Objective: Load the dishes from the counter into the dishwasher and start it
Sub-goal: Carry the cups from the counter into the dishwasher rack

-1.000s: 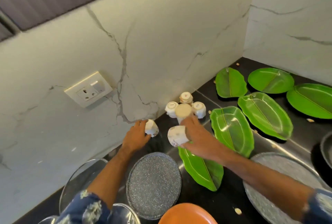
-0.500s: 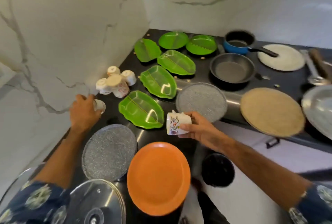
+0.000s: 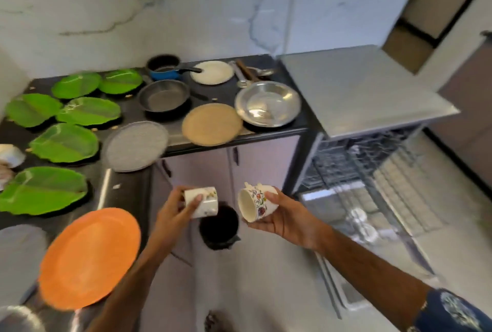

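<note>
My left hand (image 3: 173, 212) grips a small white floral cup (image 3: 203, 202) held over the floor in front of the counter. My right hand (image 3: 285, 217) holds a second floral cup (image 3: 255, 205) tipped on its side, its mouth facing left. The open dishwasher (image 3: 372, 177) stands to the right with its wire racks pulled out, below a grey top (image 3: 354, 89). The black counter (image 3: 127, 190) carries several green leaf-shaped plates (image 3: 64, 142), an orange plate (image 3: 90, 259), a grey speckled plate (image 3: 135, 145), a tan plate (image 3: 213, 124) and a steel plate (image 3: 267, 102).
A dark frying pan (image 3: 163, 94), a blue saucepan (image 3: 165, 68) and a white plate (image 3: 211, 72) sit at the counter's back. More white cups (image 3: 9, 156) show at the left edge. A black bin (image 3: 219, 225) stands on the floor below my hands.
Both hands have lifted their cups off the counter and swung right, away from the wall. The view has turned right, and the open dishwasher has come into sight.
</note>
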Tool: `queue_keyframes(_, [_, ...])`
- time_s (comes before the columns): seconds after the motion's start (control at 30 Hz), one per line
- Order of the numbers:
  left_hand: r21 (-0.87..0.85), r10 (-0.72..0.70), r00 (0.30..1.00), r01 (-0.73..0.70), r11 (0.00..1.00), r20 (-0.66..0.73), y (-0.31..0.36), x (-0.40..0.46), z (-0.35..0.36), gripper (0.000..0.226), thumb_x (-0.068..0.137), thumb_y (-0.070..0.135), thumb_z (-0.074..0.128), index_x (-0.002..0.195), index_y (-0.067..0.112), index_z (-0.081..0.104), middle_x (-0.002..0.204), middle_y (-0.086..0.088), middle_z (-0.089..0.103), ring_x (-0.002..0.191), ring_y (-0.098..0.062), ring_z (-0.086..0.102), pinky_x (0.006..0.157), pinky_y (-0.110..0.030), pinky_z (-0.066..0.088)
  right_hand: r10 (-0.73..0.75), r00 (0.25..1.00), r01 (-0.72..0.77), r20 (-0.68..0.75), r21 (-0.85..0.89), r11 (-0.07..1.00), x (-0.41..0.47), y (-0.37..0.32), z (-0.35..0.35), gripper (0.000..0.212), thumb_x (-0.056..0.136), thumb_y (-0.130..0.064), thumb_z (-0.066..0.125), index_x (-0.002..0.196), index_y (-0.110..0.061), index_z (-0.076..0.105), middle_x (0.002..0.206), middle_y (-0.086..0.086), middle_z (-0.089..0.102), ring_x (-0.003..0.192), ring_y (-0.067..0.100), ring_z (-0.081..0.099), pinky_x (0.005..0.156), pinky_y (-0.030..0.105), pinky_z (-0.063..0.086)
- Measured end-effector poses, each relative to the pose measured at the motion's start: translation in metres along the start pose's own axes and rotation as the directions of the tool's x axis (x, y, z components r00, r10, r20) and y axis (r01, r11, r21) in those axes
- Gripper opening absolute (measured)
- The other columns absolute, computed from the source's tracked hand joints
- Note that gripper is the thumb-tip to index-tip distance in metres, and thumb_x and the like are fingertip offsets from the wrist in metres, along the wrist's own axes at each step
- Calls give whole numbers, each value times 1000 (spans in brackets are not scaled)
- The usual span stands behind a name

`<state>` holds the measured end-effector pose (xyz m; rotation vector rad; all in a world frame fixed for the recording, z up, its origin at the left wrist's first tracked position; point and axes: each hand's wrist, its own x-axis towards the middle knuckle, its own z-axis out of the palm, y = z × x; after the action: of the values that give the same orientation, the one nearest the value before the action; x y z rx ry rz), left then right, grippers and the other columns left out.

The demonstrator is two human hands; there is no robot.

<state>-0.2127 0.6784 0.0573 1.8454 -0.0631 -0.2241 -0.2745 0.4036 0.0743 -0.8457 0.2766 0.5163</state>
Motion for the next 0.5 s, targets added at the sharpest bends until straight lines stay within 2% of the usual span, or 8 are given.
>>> queue_keyframes(0.07, [-35, -8, 993, 12, 999, 117, 1, -15, 75, 25, 88, 35, 70, 106, 21, 61, 97, 0, 73, 89, -18, 71, 63, -27, 58, -62, 996, 64, -58, 39, 997, -54, -7, -46, 76, 85, -22, 76, 148, -7, 37, 144, 26, 49, 128, 52, 48, 102, 55, 48])
queue_keyframes(0.17, [-24, -43, 972, 50, 998, 229, 2, -39, 176, 62, 67, 67, 77, 109, 24, 60, 102, -4, 72, 92, -22, 72, 72, -37, 61, -111, 984, 126, -142, 100, 987, -135, -8, -120, 61, 89, -15, 67, 144, -7, 41, 140, 27, 52, 119, 49, 57, 94, 51, 54])
queue_keyframes(0.2, [-25, -70, 967, 78, 997, 246, 2, -48, 211, 66, 63, 68, 79, 109, 24, 60, 103, -5, 72, 92, -24, 72, 73, -40, 62, -131, 976, 151, -172, 104, 983, -163, -8, -145, 59, 89, -14, 65, 143, -8, 43, 139, 27, 54, 115, 46, 60, 88, 49, 57])
queue_keyframes(0.27, [-20, -107, 963, 115, 993, 248, 10, -74, 277, 50, 73, 46, 83, 109, 21, 58, 102, -7, 71, 94, -30, 71, 69, -36, 61, -147, 964, 177, -222, 121, 977, -215, -10, -193, 61, 87, -14, 66, 143, -9, 43, 136, 26, 56, 113, 40, 62, 85, 48, 59])
queue_keyframes(0.33, [-14, -131, 961, 139, 990, 242, 18, -96, 328, 32, 84, 22, 79, 107, 21, 57, 102, -5, 68, 96, -32, 70, 68, -36, 60, -132, 944, 181, -303, 140, 973, -258, -11, -230, 66, 84, -18, 68, 144, -9, 43, 137, 26, 55, 121, 42, 58, 96, 53, 53])
queue_keyframes(0.4, [36, -162, 950, 158, 987, 269, 27, -115, 370, 30, 85, 20, 78, 105, 25, 56, 105, -4, 65, 96, -29, 69, 72, -40, 60, -115, 929, 181, -351, 159, 971, -295, -12, -264, 65, 85, -22, 70, 142, -6, 43, 136, 28, 56, 125, 45, 55, 103, 57, 45])
queue_keyframes(0.5, [69, -180, 936, 167, 984, 302, 32, -129, 415, 37, 83, 23, 80, 110, 26, 55, 109, -6, 61, 94, -25, 68, 67, -32, 59, -91, 907, 176, -412, 173, 969, -328, -18, -304, 63, 87, -23, 73, 140, -3, 45, 130, 28, 60, 118, 45, 58, 96, 54, 51])
